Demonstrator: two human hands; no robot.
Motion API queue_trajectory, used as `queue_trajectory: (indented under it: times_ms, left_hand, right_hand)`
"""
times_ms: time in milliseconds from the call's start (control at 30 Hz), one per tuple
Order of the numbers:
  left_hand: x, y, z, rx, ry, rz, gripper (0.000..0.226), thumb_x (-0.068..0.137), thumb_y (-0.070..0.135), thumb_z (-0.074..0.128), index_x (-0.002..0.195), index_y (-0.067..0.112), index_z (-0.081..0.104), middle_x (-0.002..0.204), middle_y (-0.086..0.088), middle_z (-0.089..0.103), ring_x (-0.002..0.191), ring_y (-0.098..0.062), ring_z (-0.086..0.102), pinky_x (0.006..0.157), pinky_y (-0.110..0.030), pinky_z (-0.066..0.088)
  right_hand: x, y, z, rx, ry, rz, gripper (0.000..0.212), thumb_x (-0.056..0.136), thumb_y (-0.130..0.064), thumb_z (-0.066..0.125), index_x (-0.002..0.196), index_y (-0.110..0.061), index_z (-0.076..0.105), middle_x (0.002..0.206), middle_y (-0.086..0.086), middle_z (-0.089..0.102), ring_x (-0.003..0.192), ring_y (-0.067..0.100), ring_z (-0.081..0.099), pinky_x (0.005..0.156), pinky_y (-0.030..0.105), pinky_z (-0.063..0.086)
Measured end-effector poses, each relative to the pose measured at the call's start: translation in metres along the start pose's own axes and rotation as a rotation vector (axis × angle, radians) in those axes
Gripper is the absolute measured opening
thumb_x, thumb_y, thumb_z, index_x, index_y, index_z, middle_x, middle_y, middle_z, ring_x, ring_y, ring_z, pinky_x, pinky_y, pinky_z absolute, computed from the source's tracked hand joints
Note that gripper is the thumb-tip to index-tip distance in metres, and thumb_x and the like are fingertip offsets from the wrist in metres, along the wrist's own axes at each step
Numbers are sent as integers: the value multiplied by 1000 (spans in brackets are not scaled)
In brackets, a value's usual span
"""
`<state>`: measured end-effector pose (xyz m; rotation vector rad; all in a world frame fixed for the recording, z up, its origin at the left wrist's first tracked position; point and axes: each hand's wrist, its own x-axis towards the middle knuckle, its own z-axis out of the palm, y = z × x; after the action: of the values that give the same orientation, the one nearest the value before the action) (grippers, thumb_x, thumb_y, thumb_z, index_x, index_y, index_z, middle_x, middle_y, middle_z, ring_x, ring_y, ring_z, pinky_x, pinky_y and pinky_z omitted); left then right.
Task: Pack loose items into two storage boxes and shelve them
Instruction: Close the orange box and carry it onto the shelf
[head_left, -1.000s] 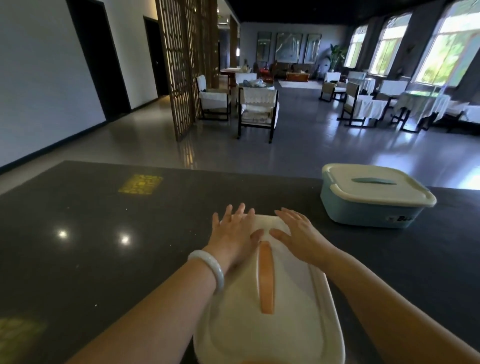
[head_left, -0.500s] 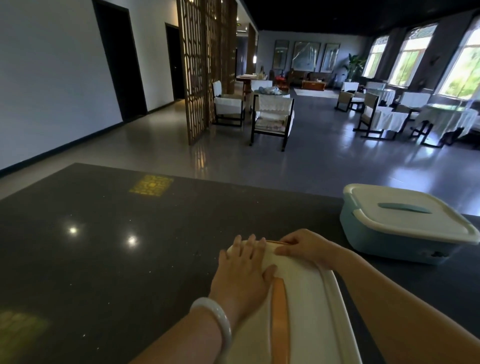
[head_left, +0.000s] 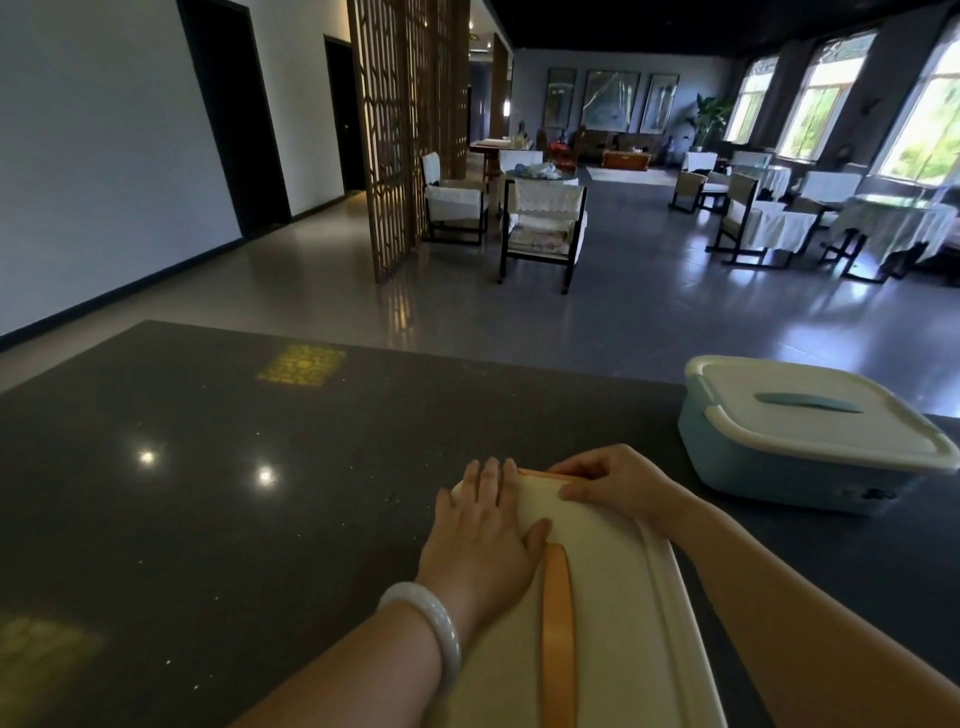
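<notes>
Pressing flat on the cream lid (head_left: 597, 525) of the near box, the left hand (head_left: 485, 540) lies with its fingers straight and spread, a pale bangle (head_left: 434, 631) on its wrist. The right hand (head_left: 621, 480) curls its fingers over the far edge of the same lid, where an orange rim (head_left: 540, 474) of the box shows beneath. An orange handle (head_left: 558, 639) runs along the lid's middle. Well to the right on the dark tabletop (head_left: 208, 493) stands a blue box (head_left: 779, 467), its white lid (head_left: 810, 410) shut. What either box holds cannot be seen.
</notes>
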<state>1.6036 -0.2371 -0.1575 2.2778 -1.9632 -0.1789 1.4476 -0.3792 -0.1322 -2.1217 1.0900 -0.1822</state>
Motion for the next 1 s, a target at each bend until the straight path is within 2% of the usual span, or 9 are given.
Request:
queue_trajectory:
  times_ms: [167,300,467,567,733,900,1000]
  left_hand:
    - [1,-1,1,11,18,7,78,94,64,7,154,16,-4,162,-6,2,148,-25,1,117,-50,12]
    - [1,0,1,11,14,2,78,94,64,8,154,16,-3,162,-6,3,148,-25,1,117,-50,12]
    - [0,1,2,28,39,-2,78,94,63,9,154,14,-1,161,-6,5,148,-25,3,116,-50,15]
    - [1,0,2,32,44,-5,78,94,63,9,154,14,0,161,-7,7,147,-26,5,116,-50,17]
    - [2,0,0,25,44,-2,78,94,63,11,154,14,2,160,-5,10,146,-26,7,115,-49,19]
    - [1,0,-1,7,45,5,77,95,63,13,154,14,4,160,-6,11,146,-27,8,115,-50,18]
    - [0,0,-1,-15,51,9,78,95,63,16,154,14,6,160,-6,11,147,-26,7,114,-50,17]
  right_hand:
    - [-1,4,-1,23,-8,-31,23,84,-34,68,100,-50,66,95,-33,65,90,-16,58,73,14,40]
    - [-2,4,-3,31,-16,-44,24,84,-31,68,102,-48,65,99,-25,66,94,-7,60,78,16,41]
    - [-2,4,-1,38,27,-80,18,86,-35,68,103,-38,68,100,-19,67,92,-4,61,76,16,43]
    - [-3,5,0,29,47,-100,18,86,-33,68,104,-35,69,100,-19,67,93,-6,60,78,15,43]
    - [-5,3,4,-7,91,-112,18,86,-31,68,102,-40,67,97,-21,66,89,-13,59,71,11,43]
    - [-9,3,13,-84,125,-90,17,91,-35,61,107,-34,64,101,-14,64,94,1,60,76,17,44]
    - [-14,6,18,-98,172,-4,20,91,-43,57,107,-34,65,100,-12,64,92,5,59,81,27,48]
